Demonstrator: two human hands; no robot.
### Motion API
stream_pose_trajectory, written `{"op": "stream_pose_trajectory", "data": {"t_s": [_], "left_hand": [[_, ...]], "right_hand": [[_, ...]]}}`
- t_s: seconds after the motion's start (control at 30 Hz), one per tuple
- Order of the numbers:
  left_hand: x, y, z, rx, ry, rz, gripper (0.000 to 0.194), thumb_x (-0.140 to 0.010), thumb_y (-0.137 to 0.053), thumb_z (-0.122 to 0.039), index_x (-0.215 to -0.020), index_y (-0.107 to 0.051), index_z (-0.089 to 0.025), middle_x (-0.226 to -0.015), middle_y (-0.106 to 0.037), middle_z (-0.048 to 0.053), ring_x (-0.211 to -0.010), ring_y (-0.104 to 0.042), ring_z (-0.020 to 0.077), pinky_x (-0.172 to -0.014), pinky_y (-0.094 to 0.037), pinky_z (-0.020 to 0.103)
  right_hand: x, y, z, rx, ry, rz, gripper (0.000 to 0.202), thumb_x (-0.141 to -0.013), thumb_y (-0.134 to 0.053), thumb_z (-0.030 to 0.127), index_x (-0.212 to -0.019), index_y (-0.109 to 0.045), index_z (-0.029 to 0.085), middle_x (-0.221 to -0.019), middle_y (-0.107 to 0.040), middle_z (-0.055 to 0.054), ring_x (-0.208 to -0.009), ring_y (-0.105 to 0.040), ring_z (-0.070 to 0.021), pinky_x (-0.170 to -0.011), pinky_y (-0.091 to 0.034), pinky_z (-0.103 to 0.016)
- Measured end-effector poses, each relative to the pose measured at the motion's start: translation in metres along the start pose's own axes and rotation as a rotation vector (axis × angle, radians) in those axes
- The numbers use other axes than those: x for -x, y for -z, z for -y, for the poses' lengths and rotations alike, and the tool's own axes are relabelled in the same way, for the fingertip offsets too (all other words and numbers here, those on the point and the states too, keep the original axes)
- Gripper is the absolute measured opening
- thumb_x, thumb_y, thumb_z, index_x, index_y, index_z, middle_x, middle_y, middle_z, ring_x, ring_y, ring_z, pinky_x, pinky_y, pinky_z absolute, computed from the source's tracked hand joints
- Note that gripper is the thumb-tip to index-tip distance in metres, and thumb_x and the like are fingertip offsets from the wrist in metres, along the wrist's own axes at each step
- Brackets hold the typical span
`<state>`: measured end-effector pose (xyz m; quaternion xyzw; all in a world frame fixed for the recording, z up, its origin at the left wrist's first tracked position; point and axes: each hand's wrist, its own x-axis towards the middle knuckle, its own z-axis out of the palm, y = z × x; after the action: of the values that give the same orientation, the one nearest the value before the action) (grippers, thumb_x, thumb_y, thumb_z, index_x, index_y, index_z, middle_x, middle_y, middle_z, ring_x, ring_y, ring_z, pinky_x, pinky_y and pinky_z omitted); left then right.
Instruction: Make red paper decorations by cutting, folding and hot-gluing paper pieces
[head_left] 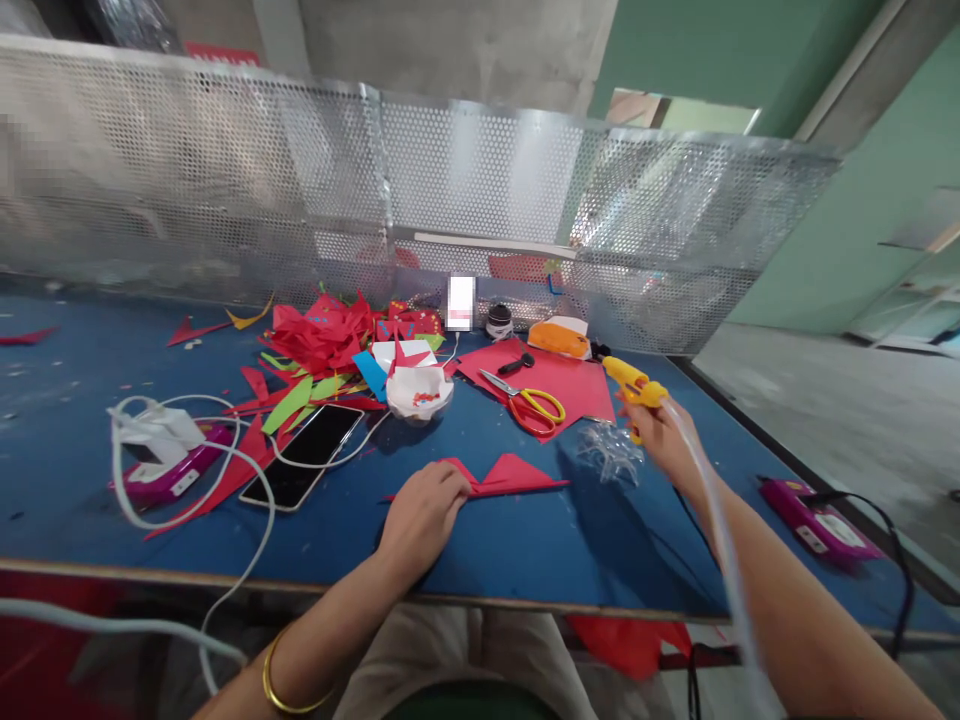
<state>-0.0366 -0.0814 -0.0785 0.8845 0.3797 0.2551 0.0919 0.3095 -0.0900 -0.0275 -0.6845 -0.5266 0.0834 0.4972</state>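
My left hand (424, 510) rests on the left part of a folded red paper piece (517, 475) near the table's front edge, its fingers pressed together on the paper. Over to the right, my right hand (664, 435) is wrapped round a yellow glue gun (634, 380) with a clear glue stick trailing from its back. A tangle of clear material (609, 452) lies just left of that hand. Behind the folded piece, scissors (525, 400) with red and yellow handles lie open on a red sheet (574, 385).
Red and green scraps (322, 335), a white bowl (420, 393) and a dark phone (307, 455) are at left centre. White cables loop round a purple power strip (176, 470); another purple strip (821, 525) sits far right. A perforated metal screen (480, 170) stands behind the blue table (480, 560).
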Motion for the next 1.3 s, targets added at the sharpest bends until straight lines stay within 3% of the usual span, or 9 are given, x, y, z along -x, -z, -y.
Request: {"op": "stream_pose_trajectory", "data": {"t_s": [0.1,0.17,0.33,0.43,0.57,0.7,0.83,1.3], "left_hand": [[0.000,0.000,0.001,-0.007,0.009,-0.013,0.015,-0.093,-0.054,-0.015,-0.087,-0.067,-0.020,-0.094,-0.070,0.004,-0.089,-0.063,0.0200,-0.080,-0.049,0.033],[0.000,0.001,0.000,-0.015,0.011,-0.015,0.016,-0.093,-0.054,-0.015,-0.086,-0.068,-0.020,-0.093,-0.070,0.005,-0.090,-0.063,0.0203,-0.080,-0.049,0.034],[-0.001,0.000,0.000,-0.024,-0.001,-0.011,0.016,-0.093,-0.055,-0.017,-0.091,-0.070,-0.021,-0.097,-0.071,0.005,-0.094,-0.064,0.0210,-0.081,-0.048,0.035],[-0.001,-0.002,0.001,-0.025,-0.009,-0.002,0.016,-0.093,-0.055,-0.016,-0.092,-0.071,-0.021,-0.096,-0.072,0.004,-0.092,-0.064,0.0211,-0.078,-0.047,0.034],[0.000,-0.004,0.001,-0.038,-0.054,-0.005,0.017,-0.092,-0.056,-0.014,-0.094,-0.071,-0.021,-0.097,-0.072,0.005,-0.092,-0.063,0.0216,-0.077,-0.047,0.034],[0.002,-0.006,0.001,-0.047,-0.096,-0.021,0.018,-0.093,-0.053,-0.014,-0.096,-0.070,-0.019,-0.096,-0.072,0.005,-0.091,-0.064,0.0219,-0.076,-0.049,0.035],[0.004,-0.007,0.001,-0.065,-0.117,-0.030,0.021,-0.094,-0.051,-0.013,-0.096,-0.070,-0.019,-0.096,-0.073,0.005,-0.091,-0.065,0.0205,-0.078,-0.051,0.033],[0.007,-0.006,0.000,-0.034,-0.171,-0.080,0.021,-0.094,-0.050,-0.015,-0.092,-0.072,-0.017,-0.092,-0.075,0.005,-0.087,-0.068,0.0198,-0.076,-0.054,0.033]], "right_hand": [[0.000,-0.013,0.025,-0.326,-0.191,0.094,0.036,-0.073,-0.064,0.047,-0.089,-0.068,0.015,-0.067,-0.065,-0.003,-0.055,-0.056,-0.0139,-0.050,-0.044,-0.026],[0.005,-0.020,0.042,-0.434,-0.240,0.214,0.035,-0.069,-0.069,0.047,-0.084,-0.068,0.016,-0.066,-0.066,-0.003,-0.054,-0.057,-0.0131,-0.049,-0.045,-0.025],[0.035,-0.031,0.060,-0.433,-0.210,0.521,0.038,-0.075,-0.069,0.052,-0.087,-0.072,0.017,-0.084,-0.074,-0.008,-0.065,-0.064,-0.0146,-0.055,-0.049,-0.024],[0.058,-0.034,0.057,-0.311,-0.182,0.611,0.042,-0.081,-0.062,0.057,-0.087,-0.073,0.016,-0.079,-0.074,-0.008,-0.063,-0.062,-0.0141,-0.054,-0.048,-0.024],[0.084,-0.036,0.046,-0.076,-0.153,0.617,0.047,-0.083,-0.059,0.061,-0.082,-0.072,0.016,-0.067,-0.070,-0.006,-0.058,-0.060,-0.0153,-0.050,-0.046,-0.026],[0.098,-0.036,0.042,0.084,-0.035,0.605,0.043,-0.087,-0.055,0.057,-0.075,-0.069,0.019,-0.071,-0.070,-0.006,-0.066,-0.064,-0.0189,-0.059,-0.050,-0.030],[0.103,-0.035,0.048,0.147,0.079,0.633,0.041,-0.090,-0.051,0.056,-0.082,-0.070,0.021,-0.076,-0.070,-0.005,-0.068,-0.063,-0.0194,-0.061,-0.051,-0.031],[0.107,-0.041,0.053,0.293,0.048,0.670,0.046,-0.089,-0.052,0.060,-0.079,-0.072,0.019,-0.065,-0.067,-0.003,-0.059,-0.061,-0.0173,-0.052,-0.046,-0.028]]}}
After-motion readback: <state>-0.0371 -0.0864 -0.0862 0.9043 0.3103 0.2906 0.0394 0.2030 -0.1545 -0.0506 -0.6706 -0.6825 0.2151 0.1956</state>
